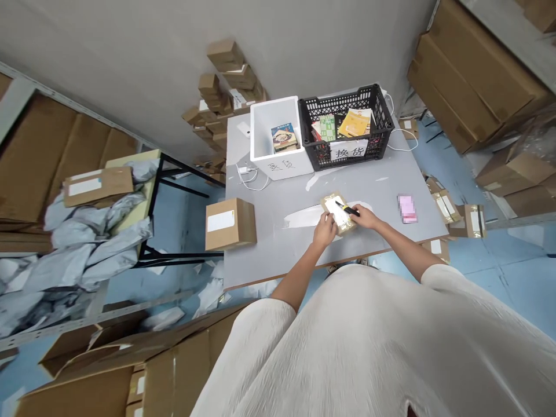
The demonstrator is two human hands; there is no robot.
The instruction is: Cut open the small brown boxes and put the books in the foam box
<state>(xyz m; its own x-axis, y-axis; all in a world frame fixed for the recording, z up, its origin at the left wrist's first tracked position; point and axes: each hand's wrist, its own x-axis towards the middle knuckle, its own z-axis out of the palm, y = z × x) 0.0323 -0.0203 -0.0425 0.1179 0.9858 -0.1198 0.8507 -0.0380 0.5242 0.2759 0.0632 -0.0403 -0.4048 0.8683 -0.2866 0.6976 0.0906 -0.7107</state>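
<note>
A small brown parcel (pixel 346 227) with a white label lies on the grey table near its front edge. My left hand (pixel 325 229) grips the parcel's near left corner, fingers bent over it. In my right hand (pixel 364 216) is a black and yellow box cutter (pixel 348 209), its tip pointing left over the white label. Whether the blade touches the label I cannot tell.
On the grey table (pixel 278 260) stand a white box (pixel 282 168) with books, a black crate (pixel 313 156) with books and packets, and a brown carton (pixel 232 223). A pink item (pixel 407 208) lies right. Grey mailer bags (pixel 65 255) are piled left, cartons (pixel 473 75) right.
</note>
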